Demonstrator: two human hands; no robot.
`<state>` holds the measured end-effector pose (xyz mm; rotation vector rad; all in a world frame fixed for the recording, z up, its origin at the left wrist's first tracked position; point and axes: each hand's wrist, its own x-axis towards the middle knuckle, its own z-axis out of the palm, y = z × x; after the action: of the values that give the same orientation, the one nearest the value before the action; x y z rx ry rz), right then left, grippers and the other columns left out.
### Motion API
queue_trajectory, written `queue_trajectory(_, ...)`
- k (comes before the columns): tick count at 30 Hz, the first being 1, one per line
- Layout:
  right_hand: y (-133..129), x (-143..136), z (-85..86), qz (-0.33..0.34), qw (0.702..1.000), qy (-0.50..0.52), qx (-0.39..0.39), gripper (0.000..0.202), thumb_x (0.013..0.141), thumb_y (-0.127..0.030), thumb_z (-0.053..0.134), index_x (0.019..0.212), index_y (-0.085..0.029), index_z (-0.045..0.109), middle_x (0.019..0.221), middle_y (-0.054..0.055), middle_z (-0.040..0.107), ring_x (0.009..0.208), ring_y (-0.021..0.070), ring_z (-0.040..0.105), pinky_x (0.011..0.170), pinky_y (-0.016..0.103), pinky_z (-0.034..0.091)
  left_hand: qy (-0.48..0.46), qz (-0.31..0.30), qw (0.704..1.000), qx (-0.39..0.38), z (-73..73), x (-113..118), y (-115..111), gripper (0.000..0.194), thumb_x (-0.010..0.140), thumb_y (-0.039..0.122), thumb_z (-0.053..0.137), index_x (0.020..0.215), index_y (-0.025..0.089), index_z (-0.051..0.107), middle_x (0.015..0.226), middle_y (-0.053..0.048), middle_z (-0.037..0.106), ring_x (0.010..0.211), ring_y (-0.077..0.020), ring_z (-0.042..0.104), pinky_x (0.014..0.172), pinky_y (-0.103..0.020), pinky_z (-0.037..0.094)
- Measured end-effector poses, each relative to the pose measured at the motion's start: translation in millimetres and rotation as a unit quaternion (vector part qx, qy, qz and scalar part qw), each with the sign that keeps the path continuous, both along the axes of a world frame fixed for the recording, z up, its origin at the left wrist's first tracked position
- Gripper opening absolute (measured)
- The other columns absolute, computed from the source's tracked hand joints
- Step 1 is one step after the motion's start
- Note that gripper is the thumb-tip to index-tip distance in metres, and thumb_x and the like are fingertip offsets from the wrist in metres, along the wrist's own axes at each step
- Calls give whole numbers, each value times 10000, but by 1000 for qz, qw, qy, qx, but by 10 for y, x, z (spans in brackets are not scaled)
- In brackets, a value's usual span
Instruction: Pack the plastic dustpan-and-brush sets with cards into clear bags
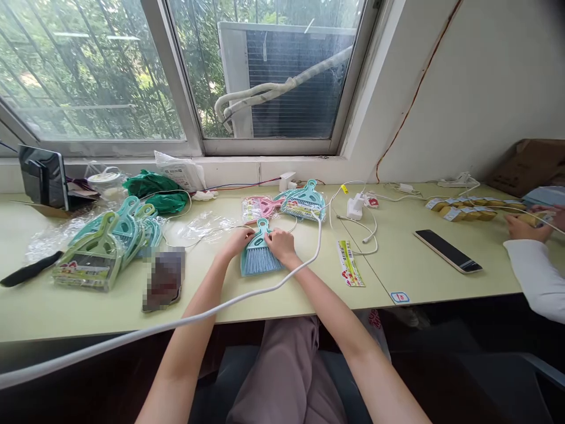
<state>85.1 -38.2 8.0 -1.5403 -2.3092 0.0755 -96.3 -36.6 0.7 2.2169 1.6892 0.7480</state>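
Note:
A small blue brush with a dustpan (260, 259) behind it lies on the pale green table, bristles toward the front edge. My left hand (241, 242) is at its upper left edge, fingers curled round the dustpan's side. On the right, my right hand (281, 244) grips the brush near its handle, thumb on top. Just behind are a wrapped pink brush set (258, 208) and a wrapped blue set (304, 203). A printed label card (350, 264) lies to the right.
Wrapped green and blue sets (95, 253), a black-handled item (30, 269) and a blurred phone (164, 280) are at left. A white cable (247, 296) crosses in front. At right are a charger (354, 207), a black phone (448, 251) and another person's hands (525, 227).

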Motion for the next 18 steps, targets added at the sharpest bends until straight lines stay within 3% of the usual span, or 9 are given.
queue_trajectory(10, 97, 114, 2, -62, 996, 67, -25, 413, 936, -370, 395, 824, -204, 756, 854, 75, 738, 801, 172, 657, 646, 241, 379, 22, 55, 998, 0, 34, 151, -21, 285, 868, 255, 435, 955, 168, 692, 946, -90, 706, 871, -233, 626, 772, -299, 437)
queue_trajectory(18, 138, 177, 23, -67, 992, 96, -46, 398, 919, -358, 412, 768, -203, 746, 817, 72, 734, 763, 165, 639, 602, 237, 345, 45, 75, 996, -30, 126, 261, -118, 258, 858, 257, 447, 984, 183, 660, 904, -84, 693, 845, -235, 626, 707, -291, 435)
